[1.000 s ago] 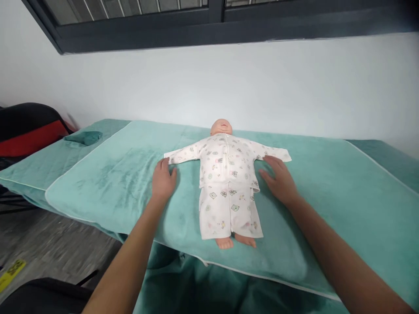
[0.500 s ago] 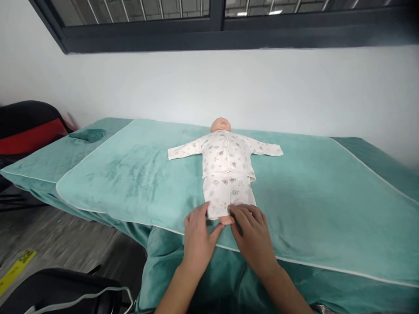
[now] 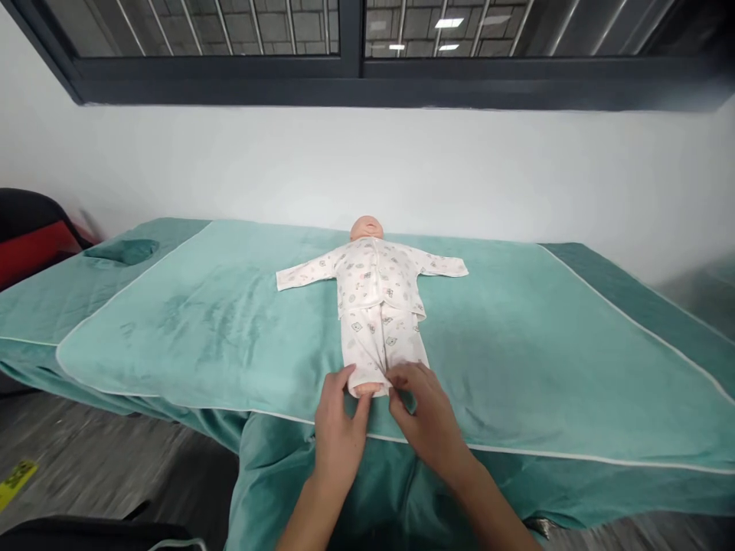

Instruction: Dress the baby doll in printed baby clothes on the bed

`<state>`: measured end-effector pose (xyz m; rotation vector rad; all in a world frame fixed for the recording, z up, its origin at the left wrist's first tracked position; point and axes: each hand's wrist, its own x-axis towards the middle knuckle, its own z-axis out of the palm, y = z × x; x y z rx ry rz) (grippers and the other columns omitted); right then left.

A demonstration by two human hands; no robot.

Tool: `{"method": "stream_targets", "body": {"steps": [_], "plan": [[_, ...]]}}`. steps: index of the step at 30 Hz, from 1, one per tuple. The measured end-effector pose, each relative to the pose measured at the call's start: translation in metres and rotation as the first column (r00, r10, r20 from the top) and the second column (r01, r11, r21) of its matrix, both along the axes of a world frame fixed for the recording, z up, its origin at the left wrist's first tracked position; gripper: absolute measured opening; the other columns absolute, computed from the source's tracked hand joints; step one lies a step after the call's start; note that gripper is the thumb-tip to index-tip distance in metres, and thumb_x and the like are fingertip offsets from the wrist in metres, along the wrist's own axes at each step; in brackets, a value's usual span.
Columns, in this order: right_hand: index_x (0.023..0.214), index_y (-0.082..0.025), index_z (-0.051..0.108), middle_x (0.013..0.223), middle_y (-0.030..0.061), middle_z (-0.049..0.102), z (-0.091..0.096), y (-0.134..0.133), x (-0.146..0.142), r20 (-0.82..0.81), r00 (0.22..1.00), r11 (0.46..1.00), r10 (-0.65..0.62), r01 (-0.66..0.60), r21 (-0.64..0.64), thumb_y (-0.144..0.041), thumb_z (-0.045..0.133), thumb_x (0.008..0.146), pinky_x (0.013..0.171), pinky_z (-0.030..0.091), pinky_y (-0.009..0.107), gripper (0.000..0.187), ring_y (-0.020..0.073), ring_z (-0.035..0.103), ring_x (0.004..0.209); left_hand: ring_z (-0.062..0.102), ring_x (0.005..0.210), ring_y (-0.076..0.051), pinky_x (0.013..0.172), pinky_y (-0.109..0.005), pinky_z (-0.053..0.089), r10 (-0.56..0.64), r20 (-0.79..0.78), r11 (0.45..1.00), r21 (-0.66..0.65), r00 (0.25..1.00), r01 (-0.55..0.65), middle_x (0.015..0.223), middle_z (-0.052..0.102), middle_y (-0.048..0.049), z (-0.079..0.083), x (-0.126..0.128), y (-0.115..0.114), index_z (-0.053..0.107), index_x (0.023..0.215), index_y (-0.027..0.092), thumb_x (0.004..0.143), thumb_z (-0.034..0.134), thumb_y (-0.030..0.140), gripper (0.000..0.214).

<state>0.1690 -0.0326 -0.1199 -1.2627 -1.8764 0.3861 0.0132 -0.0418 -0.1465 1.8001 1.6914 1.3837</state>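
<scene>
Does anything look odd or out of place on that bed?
No spill or damage shows. The doll's trousers look askew, creased towards the right hand beside the foot. Also odd: no doll hands show at the ends of the outstretched sleeves.

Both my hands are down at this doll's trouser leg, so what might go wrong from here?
Your left hand and right hand are both at one cuff, so uneven tugging could twist the trousers. The foot showing at that cuff might snag on the fabric. The doll's legs end near the white edging, so a strong pull could drag it across.
</scene>
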Motion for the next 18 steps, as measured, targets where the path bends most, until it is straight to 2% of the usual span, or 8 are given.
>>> {"method": "stream_targets", "body": {"steps": [3, 7, 9, 11, 13, 15, 16, 18], "plan": [[0.100, -0.024, 0.056, 0.091, 0.0022, 0.064, -0.002, -0.006, 0.000, 0.017, 1.000, 1.000, 0.016, -0.016, -0.013, -0.008, 0.053, 0.085, 0.082, 0.046, 0.037, 0.022, 0.0219, 0.058, 0.091, 0.064, 0.088, -0.018, 0.082, -0.032, 0.053, 0.069, 0.095, 0.995, -0.081, 0.993, -0.062, 0.102, 0.067, -0.0043, -0.002, 0.003, 0.001, 0.061, 0.116, 0.022, 0.091, 0.062, 0.034, 0.028], [0.107, -0.025, 0.057, 0.101, 0.0022, 0.068, -0.011, -0.007, 0.005, 0.123, 0.988, 0.995, 0.091, -0.095, 0.027, -0.007, 0.050, 0.089, 0.102, 0.040, 0.049, 0.027, 0.0238, 0.058, 0.101, 0.064, 0.085, -0.018, 0.082, -0.034, 0.054, 0.079, 0.118, 0.984, -0.167, 0.990, -0.059, 0.105, 0.067, -0.0062, -0.019, 0.004, 0.000, 0.058, 0.121, 0.019, 0.091, 0.059, 0.030, 0.032], [0.116, -0.027, 0.056, 0.112, 0.0034, 0.067, -0.019, -0.007, 0.017, 0.056, 0.992, 0.992, 0.113, -0.115, 0.047, -0.008, 0.048, 0.093, 0.107, 0.039, 0.049, 0.031, 0.0236, 0.056, 0.112, 0.063, 0.081, -0.017, 0.078, -0.034, 0.055, 0.039, 0.076, 0.983, -0.180, 0.996, -0.025, 0.102, 0.066, -0.0069, -0.026, 0.001, -0.003, 0.055, 0.126, 0.017, 0.093, 0.057, 0.028, 0.035], [0.127, -0.028, 0.052, 0.126, 0.0062, 0.062, -0.029, -0.007, 0.033, -0.061, 0.997, 0.997, 0.055, -0.052, 0.051, -0.010, 0.044, 0.096, 0.108, 0.041, 0.047, 0.037, 0.0231, 0.053, 0.122, 0.063, 0.083, -0.018, 0.077, -0.035, 0.056, 0.016, -0.013, 0.994, -0.112, 1.000, -0.017, 0.101, 0.063, -0.0075, -0.026, -0.001, -0.007, 0.052, 0.128, 0.016, 0.093, 0.057, 0.027, 0.037], [0.132, -0.027, 0.050, 0.133, 0.0093, 0.057, -0.040, -0.007, 0.049, -0.132, 0.988, 0.996, -0.082, 0.087, 0.028, -0.012, 0.042, 0.096, 0.106, 0.044, 0.047, 0.040, 0.0237, 0.051, 0.125, 0.061, 0.098, -0.022, 0.084, -0.038, 0.055, 0.025, -0.135, 0.998, 0.053, 0.991, -0.018, 0.108, 0.061, -0.0102, -0.018, -0.001, -0.011, 0.052, 0.129, 0.017, 0.093, 0.058, 0.024, 0.037], [0.131, -0.025, 0.052, 0.129, 0.0107, 0.058, -0.049, -0.004, 0.059, -0.114, 0.972, 0.978, -0.207, 0.207, -0.015, -0.016, 0.046, 0.095, 0.102, 0.046, 0.047, 0.037, 0.0253, 0.053, 0.121, 0.056, 0.114, -0.025, 0.095, -0.043, 0.052, 0.004, -0.267, 0.979, 0.196, 0.964, 0.050, 0.119, 0.058, -0.0127, -0.005, 0.004, -0.011, 0.052, 0.130, 0.019, 0.092, 0.059, 0.019, 0.039], [0.128, -0.024, 0.054, 0.124, 0.0106, 0.060, -0.052, -0.001, 0.061, -0.088, 0.966, 0.970, -0.243, 0.242, -0.026, -0.019, 0.051, 0.094, 0.099, 0.047, 0.047, 0.034, 0.0259, 0.055, 0.117, 0.054, 0.119, -0.026, 0.099, -0.045, 0.049, -0.025, -0.336, 0.969, 0.223, 0.941, 0.106, 0.122, 0.058, -0.0130, 0.002, 0.008, -0.009, 0.052, 0.131, 0.019, 0.091, 0.059, 0.017, 0.040], [0.120, -0.024, 0.058, 0.115, 0.0093, 0.064, -0.054, 0.006, 0.061, -0.014, 0.967, 0.967, -0.256, 0.255, -0.024, -0.022, 0.059, 0.091, 0.093, 0.048, 0.045, 0.029, 0.0269, 0.057, 0.108, 0.051, 0.124, -0.029, 0.106, -0.052, 0.044, -0.105, -0.465, 0.959, 0.186, 0.879, 0.213, 0.125, 0.060, -0.0127, 0.016, 0.018, 0.000, 0.052, 0.130, 0.019, 0.090, 0.062, 0.018, 0.041]]}}
